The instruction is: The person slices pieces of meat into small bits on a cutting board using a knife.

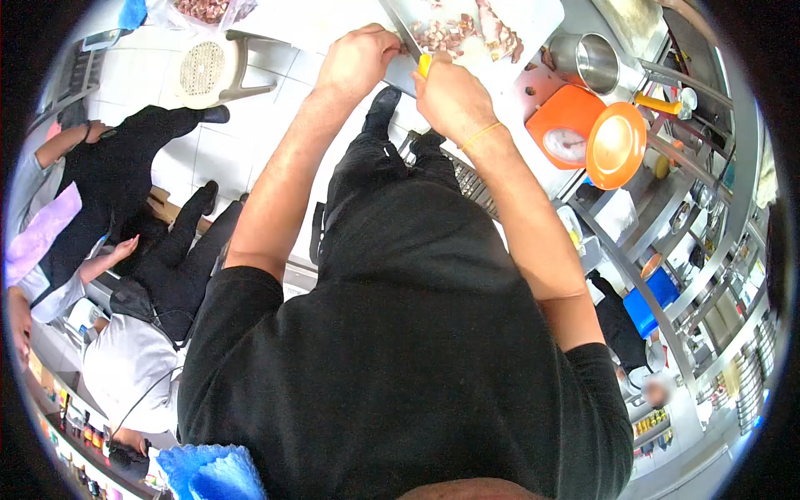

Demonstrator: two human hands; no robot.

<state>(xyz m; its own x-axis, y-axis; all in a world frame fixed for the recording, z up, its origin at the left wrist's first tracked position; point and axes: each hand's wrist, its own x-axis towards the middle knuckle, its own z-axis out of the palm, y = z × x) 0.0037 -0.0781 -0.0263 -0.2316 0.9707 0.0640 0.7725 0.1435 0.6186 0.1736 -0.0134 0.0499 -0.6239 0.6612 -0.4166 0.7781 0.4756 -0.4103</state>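
Note:
Wrapped around the yellow handle of a knife (402, 23) is my right hand (454, 96), with a thin yellow band at its wrist. The blade points up and to the left, over the edge of a white cutting board (542, 18). My left hand (360, 60) is closed beside the blade, its fingertips pressed together close to the metal. A small reddish bit shows by these fingertips, but what they hold is unclear. Chopped meat (446, 35) lies on the board to the right of the blade, with a larger strip of meat (500, 37) beside it.
An orange scale (554, 125) with an orange pan (617, 146) stands to the right, near a steel pot (587, 62). At the upper left are a bag of meat (202, 10) and a plastic stool (204, 71). Other people (133, 358) are at the left.

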